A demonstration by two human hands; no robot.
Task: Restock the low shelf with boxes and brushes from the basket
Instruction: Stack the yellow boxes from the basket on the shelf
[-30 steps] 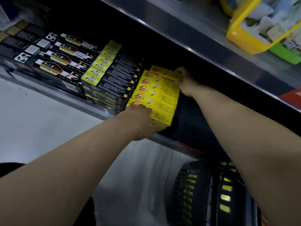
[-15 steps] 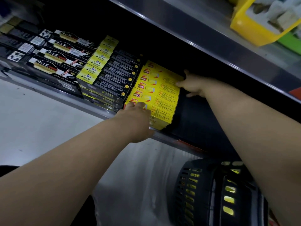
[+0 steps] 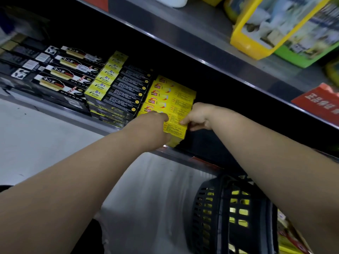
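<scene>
Several yellow boxes (image 3: pixel 174 99) are stacked on the low shelf (image 3: pixel 185 158), next to black and yellow boxes (image 3: pixel 117 92). My left hand (image 3: pixel 156 129) lies over the front yellow box at its left end, fingers curled onto it. My right hand (image 3: pixel 198 116) pinches the right end of the same front box (image 3: pixel 175 128). A black basket (image 3: pixel 220 213) stands on the floor at the lower right, with yellow boxes showing through its slots.
Black boxes with brush pictures (image 3: pixel 62 74) fill the shelf's left part. The shelf is dark and bare to the right of the yellow stack. An upper metal shelf (image 3: pixel 211 43) overhangs, carrying yellow and green packs (image 3: pixel 275 28) and a red tag (image 3: pixel 319 101).
My right hand came forward from the back of the yellow stack to the front box's right end. My left hand stayed on the front box.
</scene>
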